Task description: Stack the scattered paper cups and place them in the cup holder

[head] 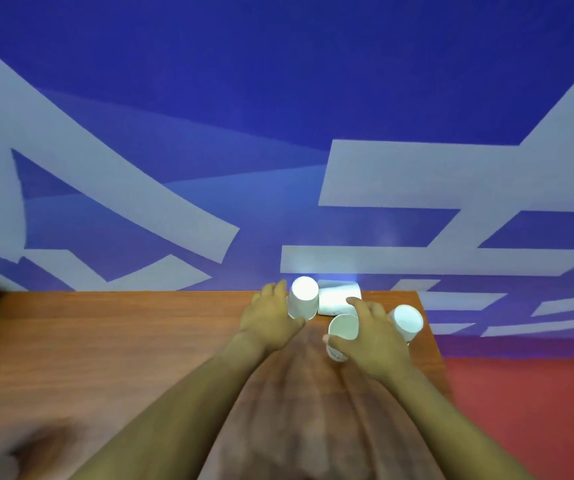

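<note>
Both hands are gathering at centre frame: right hand (370,332) gripping an upright cup (342,332), left hand (271,320) curling round an upturned cup (302,297). Next, nesting them; cup holder unseen.

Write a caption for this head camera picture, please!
Left hand and right hand each grip a white paper cup on the wooden table.

single head view, looking forward and down over the wooden table (105,341) (wide-angle, close), facing the blue wall (278,81).
</note>
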### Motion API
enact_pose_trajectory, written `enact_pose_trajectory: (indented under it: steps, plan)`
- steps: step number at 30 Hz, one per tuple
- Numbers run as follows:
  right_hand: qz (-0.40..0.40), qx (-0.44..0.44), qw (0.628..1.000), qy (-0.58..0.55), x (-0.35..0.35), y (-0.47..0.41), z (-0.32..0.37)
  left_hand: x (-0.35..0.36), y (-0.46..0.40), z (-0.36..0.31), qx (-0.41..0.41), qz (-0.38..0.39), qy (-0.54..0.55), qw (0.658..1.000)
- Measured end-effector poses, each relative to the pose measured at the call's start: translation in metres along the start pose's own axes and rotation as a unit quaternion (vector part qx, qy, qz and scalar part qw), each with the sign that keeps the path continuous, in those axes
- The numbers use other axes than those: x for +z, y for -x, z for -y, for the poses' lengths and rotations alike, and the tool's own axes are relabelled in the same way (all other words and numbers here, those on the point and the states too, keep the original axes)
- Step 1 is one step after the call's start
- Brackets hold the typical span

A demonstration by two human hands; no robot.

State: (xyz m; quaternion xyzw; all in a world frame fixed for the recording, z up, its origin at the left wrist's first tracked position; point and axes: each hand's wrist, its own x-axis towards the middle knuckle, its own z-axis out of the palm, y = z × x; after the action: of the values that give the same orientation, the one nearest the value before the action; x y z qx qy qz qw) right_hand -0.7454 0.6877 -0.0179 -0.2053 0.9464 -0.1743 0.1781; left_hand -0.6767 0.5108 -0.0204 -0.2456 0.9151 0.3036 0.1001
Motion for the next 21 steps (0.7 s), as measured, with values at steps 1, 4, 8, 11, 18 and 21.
enact_pose_trajectory:
  steps: [1,4,8,11,18,21]
  plan:
    - [0.006,-0.002,1.000,-0.003,0.005,-0.004,-0.004,0.006,-0.010,-0.001,-0.015,0.008,0.007,1.000]
    - [0.020,-0.009,1.000,-0.014,0.016,-0.013,-0.012,0.022,-0.035,-0.003,-0.047,0.018,0.018,0.999]
    - [0.019,-0.025,0.999,-0.019,0.024,-0.020,-0.019,0.037,-0.055,-0.005,-0.050,-0.007,0.027,0.998]
    - [0.019,-0.025,0.999,-0.042,0.025,-0.022,-0.022,0.040,-0.057,-0.005,-0.046,-0.022,0.039,0.998]
    - [0.014,-0.017,0.997,-0.072,0.015,-0.004,-0.007,0.018,-0.013,0.018,-0.007,-0.021,0.100,0.995]
    - [0.009,-0.014,0.997,-0.078,0.011,0.018,0.011,0.001,0.024,0.033,0.001,-0.034,0.132,0.991]
